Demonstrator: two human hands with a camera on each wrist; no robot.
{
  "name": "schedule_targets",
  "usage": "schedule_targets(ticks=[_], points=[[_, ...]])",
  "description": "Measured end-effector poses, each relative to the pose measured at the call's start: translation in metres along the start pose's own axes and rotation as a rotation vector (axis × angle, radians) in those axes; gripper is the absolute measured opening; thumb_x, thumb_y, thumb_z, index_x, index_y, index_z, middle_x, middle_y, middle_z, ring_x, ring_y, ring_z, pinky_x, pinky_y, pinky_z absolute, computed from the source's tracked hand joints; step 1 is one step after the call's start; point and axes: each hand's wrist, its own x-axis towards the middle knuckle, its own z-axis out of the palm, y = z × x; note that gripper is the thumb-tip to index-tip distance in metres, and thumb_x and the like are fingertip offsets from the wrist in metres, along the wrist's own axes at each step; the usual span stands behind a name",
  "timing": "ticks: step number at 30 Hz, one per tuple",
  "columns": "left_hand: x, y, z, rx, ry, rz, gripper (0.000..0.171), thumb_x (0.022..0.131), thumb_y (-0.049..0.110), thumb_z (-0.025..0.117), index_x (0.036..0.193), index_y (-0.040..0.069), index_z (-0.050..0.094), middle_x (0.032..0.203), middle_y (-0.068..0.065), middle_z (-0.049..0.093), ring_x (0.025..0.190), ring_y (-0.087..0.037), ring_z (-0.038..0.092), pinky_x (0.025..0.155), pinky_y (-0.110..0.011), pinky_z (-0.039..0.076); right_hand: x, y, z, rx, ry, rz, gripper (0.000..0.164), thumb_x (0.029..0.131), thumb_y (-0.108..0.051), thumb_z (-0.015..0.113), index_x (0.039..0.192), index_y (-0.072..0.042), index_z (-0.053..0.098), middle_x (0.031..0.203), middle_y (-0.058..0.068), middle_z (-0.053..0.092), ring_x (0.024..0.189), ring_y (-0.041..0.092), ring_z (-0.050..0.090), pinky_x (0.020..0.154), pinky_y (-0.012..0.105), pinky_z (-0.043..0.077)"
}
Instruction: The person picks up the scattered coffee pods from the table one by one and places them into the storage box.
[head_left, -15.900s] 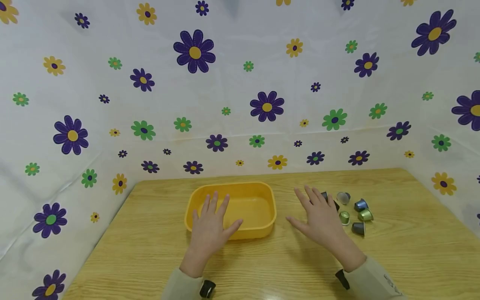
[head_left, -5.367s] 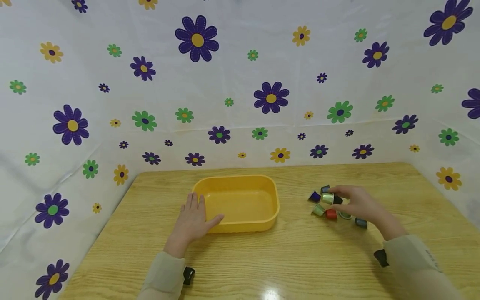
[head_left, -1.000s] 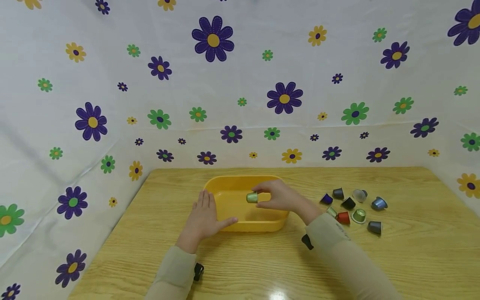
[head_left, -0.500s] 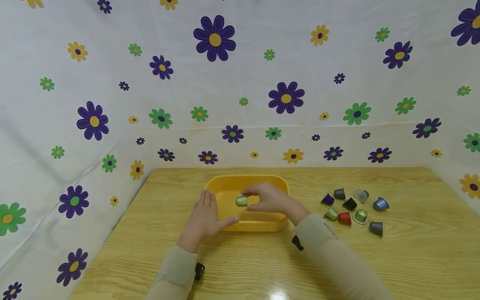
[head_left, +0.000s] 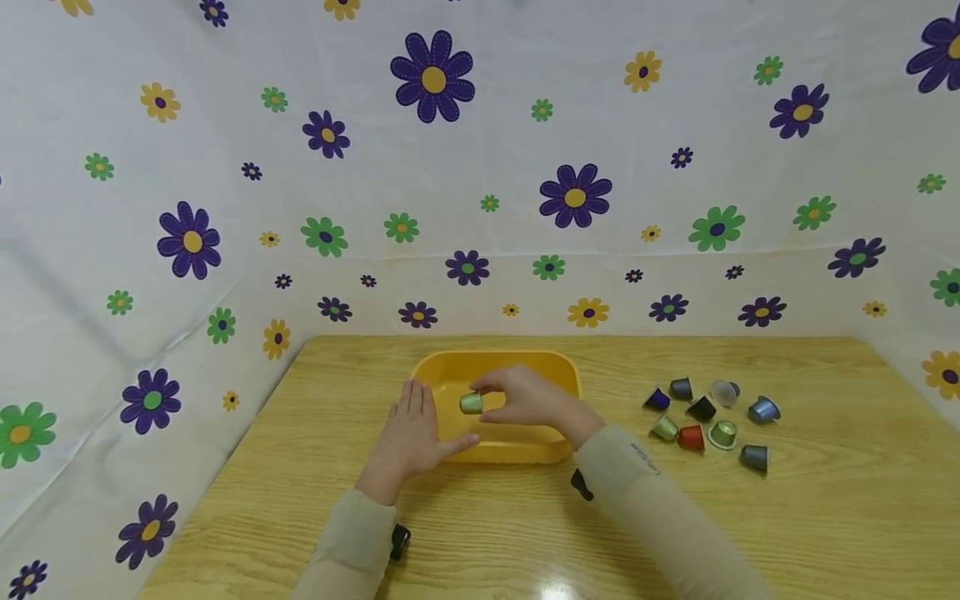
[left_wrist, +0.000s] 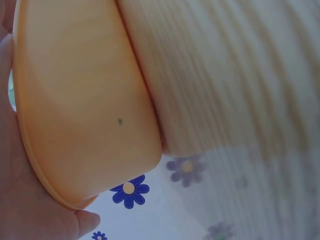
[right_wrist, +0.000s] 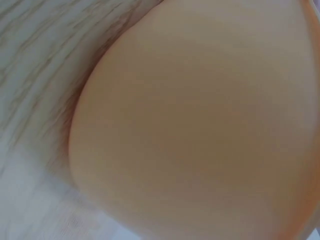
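A yellow plastic basin (head_left: 525,454) stands on the wooden table. Over its inside my right hand (head_left: 525,398) pinches a light green coffee capsule (head_left: 471,403) between thumb and fingers. My left hand (head_left: 414,437) rests on the basin's left rim, fingers straight and thumb spread along the front side. In the left wrist view the basin's outer wall (left_wrist: 90,100) fills much of the picture, with part of the left hand (left_wrist: 25,200) along the rim. Only the basin wall (right_wrist: 200,125) and table show in the right wrist view; the capsule is hidden there.
Right of the basin lie several coffee capsules: among them a red capsule (head_left: 691,438), a dark blue capsule (head_left: 657,400), a black capsule (head_left: 702,407), a light blue capsule (head_left: 763,409) and a grey capsule (head_left: 754,457). A flower-patterned cloth (head_left: 480,150) hangs behind the table (head_left: 480,517).
Within the last second my right hand has carried the light green capsule leftward over the basin. Seconds earlier that hand was among the capsules on the right. The left hand has stayed at the rim.
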Motion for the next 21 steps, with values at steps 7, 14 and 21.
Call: schedule_targets(ticks=[7, 14, 21], points=[[0.000, 0.001, -0.001, 0.006, -0.012, -0.008, 0.114, 0.070, 0.080, 0.032, 0.136, -0.011, 0.010, 0.142, -0.028, 0.000, 0.130, -0.036, -0.004, 0.103, -0.050, 0.010, 0.007, -0.003, 0.000, -0.010, -0.013, 0.005, 0.039, 0.078, -0.014, 0.068, 0.113, 0.001, 0.058, 0.110, 0.009, 0.060, 0.099, 0.021, 0.057, 0.085, 0.028, 0.044], [0.000, 0.001, -0.003, 0.005, -0.011, 0.002, 0.113, 0.071, 0.079, 0.032, 0.135, -0.012, 0.012, 0.141, -0.029, 0.002, 0.130, -0.038, -0.003, 0.103, -0.050, 0.011, 0.015, -0.008, -0.001, -0.024, -0.023, -0.003, 0.039, 0.078, -0.013, 0.068, 0.113, 0.001, 0.058, 0.110, 0.009, 0.060, 0.100, 0.022, 0.057, 0.086, 0.028, 0.043], [0.000, 0.001, -0.003, 0.001, -0.015, -0.002, 0.114, 0.070, 0.079, 0.032, 0.135, -0.012, 0.012, 0.141, -0.028, 0.002, 0.130, -0.038, -0.004, 0.102, -0.051, 0.011, 0.020, -0.008, 0.002, -0.041, -0.057, 0.018, 0.038, 0.078, -0.015, 0.068, 0.113, -0.001, 0.059, 0.109, 0.006, 0.061, 0.100, 0.018, 0.057, 0.087, 0.027, 0.043]])
